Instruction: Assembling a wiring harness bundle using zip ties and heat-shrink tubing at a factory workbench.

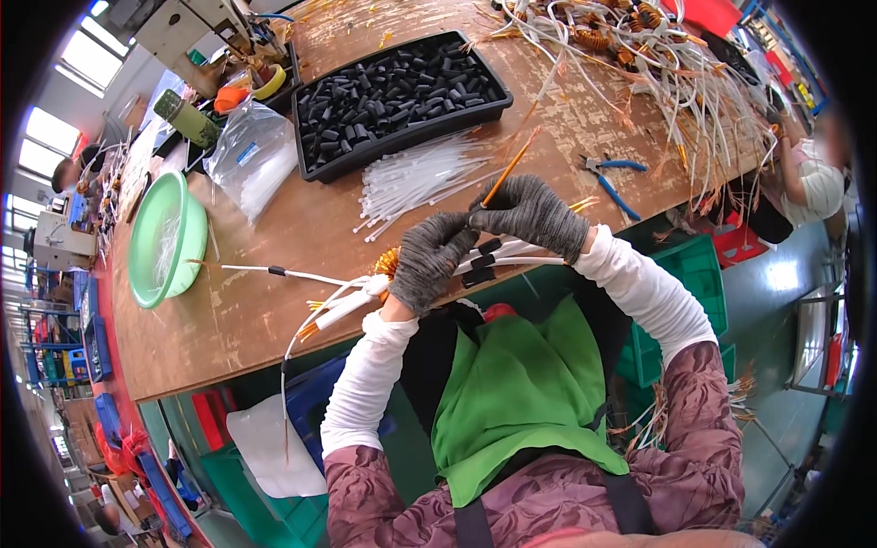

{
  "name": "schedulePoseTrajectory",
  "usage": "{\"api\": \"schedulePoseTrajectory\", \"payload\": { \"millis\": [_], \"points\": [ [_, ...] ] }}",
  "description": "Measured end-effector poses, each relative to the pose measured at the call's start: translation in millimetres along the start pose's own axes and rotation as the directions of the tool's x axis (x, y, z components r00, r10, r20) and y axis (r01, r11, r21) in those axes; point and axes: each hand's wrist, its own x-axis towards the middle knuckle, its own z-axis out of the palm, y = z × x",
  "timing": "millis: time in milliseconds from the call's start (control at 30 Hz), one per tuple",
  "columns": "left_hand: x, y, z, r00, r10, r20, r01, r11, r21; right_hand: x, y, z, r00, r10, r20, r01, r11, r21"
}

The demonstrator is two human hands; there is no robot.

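Note:
Both my hands wear grey knit gloves and meet over the table's near edge. Closed fingers of my right hand (pixel 534 217) pinch an orange-brown wire (pixel 510 169), whose thin end points up and away. My left hand (pixel 433 259) is closed against the right fingertips; what it grips is hidden. Beside it sits a copper-wound coil (pixel 387 263) with white leads (pixel 343 309) spreading left, one carrying a black sleeve (pixel 277 270). Below my hands, more white wires (pixel 530 260) with black sleeves (pixel 478 262) run to the right.
A black tray (pixel 311 173) of short black tubes lies ahead, with white cable ties (pixel 416 181) before it. Blue-handled pliers (pixel 614 185) lie right. A green basin (pixel 194 228) stands left; tangled wired coils (pixel 681 68) fill the far right. Another person (pixel 813 178) works there.

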Motion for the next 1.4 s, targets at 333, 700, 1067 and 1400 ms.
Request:
{"api": "schedulePoseTrajectory", "payload": {
  "millis": [333,700,1067,1400],
  "points": [
    [-55.4,10.5,-68.1,0.975,0.22,-0.027,-0.101,0.55,0.829,3.0,-1.6,13.6,0.987,0.159,0.037,-0.151,0.977,-0.153],
    [-63.8,-3.3,-61.8,0.995,0.075,-0.072,0.002,0.684,0.729,-72.3,-37.7,-2.9,0.705,-0.69,-0.165,0.233,0.444,-0.865],
    [-66.3,8.2,-56.8,0.979,0.152,0.133,-0.191,0.484,0.854,-68.3,49.8,45.4,0.926,0.33,-0.182,-0.151,0.768,0.623],
    [-41.0,12.7,-12.1,0.99,0.137,0.019,-0.086,0.507,0.857,-75.9,70.2,31.9,0.835,0.228,-0.501,0.107,0.826,0.553]
  ]
}}
